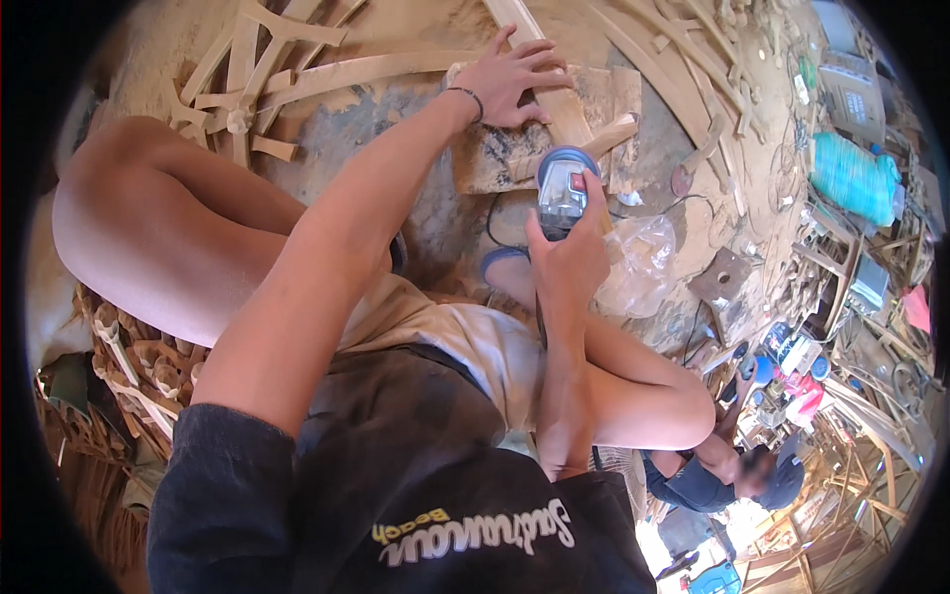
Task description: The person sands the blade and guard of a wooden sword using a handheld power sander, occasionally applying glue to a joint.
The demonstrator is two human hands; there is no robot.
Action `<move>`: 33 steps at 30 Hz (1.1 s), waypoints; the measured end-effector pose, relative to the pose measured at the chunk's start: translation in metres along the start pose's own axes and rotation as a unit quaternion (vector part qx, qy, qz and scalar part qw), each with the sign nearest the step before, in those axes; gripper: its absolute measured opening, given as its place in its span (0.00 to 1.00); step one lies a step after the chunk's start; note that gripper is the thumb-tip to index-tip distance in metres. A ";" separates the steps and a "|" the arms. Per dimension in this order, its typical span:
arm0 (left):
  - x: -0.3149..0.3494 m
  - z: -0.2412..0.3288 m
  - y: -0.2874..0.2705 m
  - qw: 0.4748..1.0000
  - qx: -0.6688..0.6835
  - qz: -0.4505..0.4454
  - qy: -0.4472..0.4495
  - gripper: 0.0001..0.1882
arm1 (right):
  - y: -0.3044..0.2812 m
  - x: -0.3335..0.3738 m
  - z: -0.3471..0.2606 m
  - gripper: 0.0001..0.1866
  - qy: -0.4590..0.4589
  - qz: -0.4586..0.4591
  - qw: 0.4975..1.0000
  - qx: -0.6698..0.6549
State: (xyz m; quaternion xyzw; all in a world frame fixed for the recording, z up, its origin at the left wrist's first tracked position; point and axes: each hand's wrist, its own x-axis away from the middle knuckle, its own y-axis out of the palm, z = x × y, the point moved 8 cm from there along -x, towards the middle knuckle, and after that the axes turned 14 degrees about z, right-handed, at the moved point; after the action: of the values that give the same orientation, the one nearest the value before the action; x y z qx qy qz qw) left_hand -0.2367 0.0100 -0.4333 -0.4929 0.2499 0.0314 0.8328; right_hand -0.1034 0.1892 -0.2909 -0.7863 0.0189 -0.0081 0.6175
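My left hand lies spread on a long pale wooden piece, fingers apart, pressing on it from above. My right hand is wrapped round a grey and black power sander with a round head. The sander's head is at the near end of the pale piece; whether it touches the wood I cannot tell. Under the pale piece lies a worn flat wooden board. A shorter wooden piece crosses at its near end.
Curved wooden parts lie at the far left, with long strips at the far right. A clear plastic bag and a square plate with a hole lie right of my knee. Another person sits at the lower right.
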 end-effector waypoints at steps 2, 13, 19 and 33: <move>0.004 -0.005 -0.001 1.000 0.002 0.001 -0.006 0.31 | 0.001 -0.001 0.003 0.50 -0.010 0.012 1.000 0.002; 0.002 -0.003 -0.002 1.000 0.007 0.007 -0.004 0.32 | 0.004 -0.003 0.001 0.49 -0.025 0.017 1.000 0.007; 0.004 -0.003 -0.001 1.000 -0.008 0.010 -0.003 0.31 | 0.007 -0.005 -0.001 0.49 -0.028 0.008 1.000 0.013; 0.004 -0.002 -0.001 1.000 -0.003 0.010 -0.007 0.31 | 0.012 -0.004 -0.003 0.50 -0.034 0.004 0.999 0.026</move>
State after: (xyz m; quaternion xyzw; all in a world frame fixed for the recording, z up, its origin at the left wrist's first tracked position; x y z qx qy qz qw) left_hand -0.2336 0.0071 -0.4351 -0.4930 0.2491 0.0438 0.8325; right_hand -0.1077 0.1836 -0.3020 -0.7698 0.0007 0.0200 0.6379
